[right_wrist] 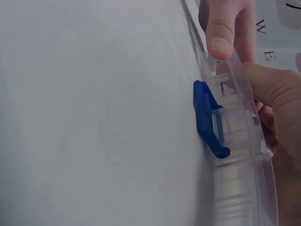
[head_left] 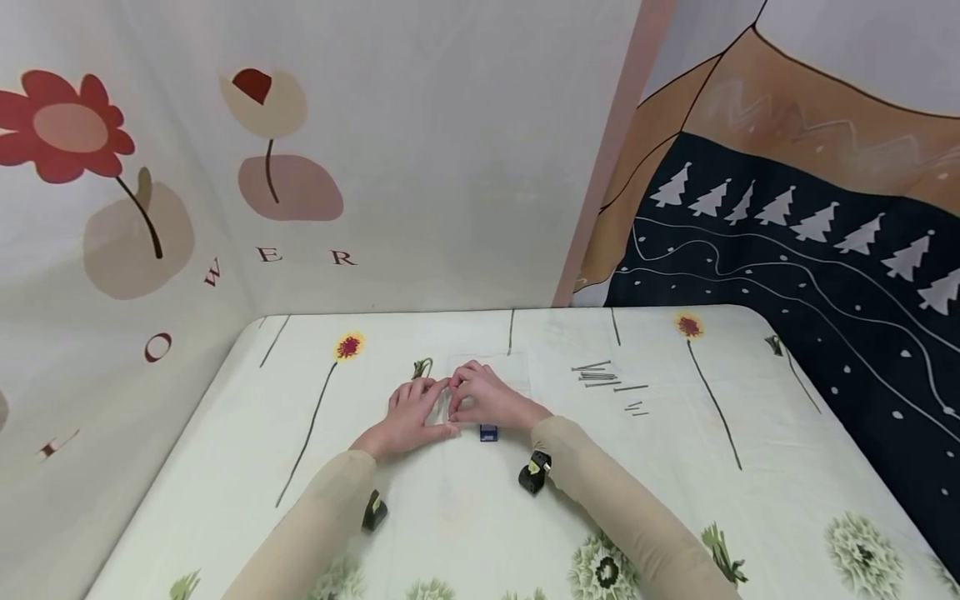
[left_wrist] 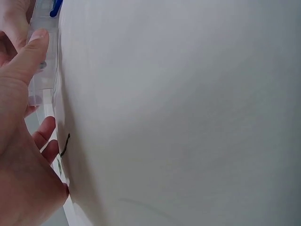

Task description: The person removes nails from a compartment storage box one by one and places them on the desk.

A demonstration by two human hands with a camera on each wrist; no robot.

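Observation:
A clear plastic compartment box (right_wrist: 233, 183) with a blue latch (head_left: 488, 433) on its front wall lies before me on the cloth. At its left end, my left hand (head_left: 412, 415) holds it, the thumb (left_wrist: 35, 52) along the front wall and the index finger reaching to the back. My right hand (head_left: 486, 398) is over the left part of the box, fingers bent down into it. A thin dark piece (right_wrist: 222, 88) shows through the plastic close to the right fingertips. I cannot tell whether those fingertips pinch it.
Several long nails (head_left: 597, 377) lie in a loose group right of the box, with a few shorter nails (head_left: 636, 408) nearer me. The flower-print cloth (head_left: 247, 433) covers the table. Printed curtains (head_left: 465, 167) hang behind and beside it.

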